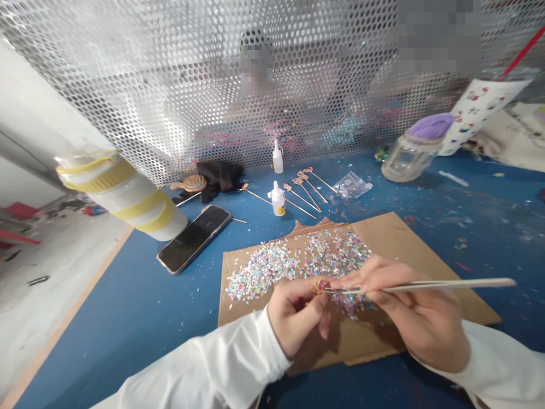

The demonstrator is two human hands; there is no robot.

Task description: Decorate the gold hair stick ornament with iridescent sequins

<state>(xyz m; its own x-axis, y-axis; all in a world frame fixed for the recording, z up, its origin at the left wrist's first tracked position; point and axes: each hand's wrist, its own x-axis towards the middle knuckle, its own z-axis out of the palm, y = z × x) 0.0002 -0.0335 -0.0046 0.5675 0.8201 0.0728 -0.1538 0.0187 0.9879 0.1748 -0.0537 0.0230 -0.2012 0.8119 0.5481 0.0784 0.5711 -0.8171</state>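
My left hand (296,315) is closed in a pinch on a small gold and pink ornament (322,286) held over a sheet of brown cardboard (419,244). My right hand (415,309) is closed around a long thin metal stick (451,284) whose tip meets the ornament. Under both hands the cardboard carries a spread of small iridescent sequins (298,261). Both arms wear white sleeves.
On the blue table lie a black phone (193,237), two small glue bottles (278,199), several finished gold sticks (304,190), a bag of sequins (351,184), a hairbrush (190,183), a tipped jar (411,153) and a white-and-yellow bottle (128,196). A perforated metal screen stands behind, with people beyond it.
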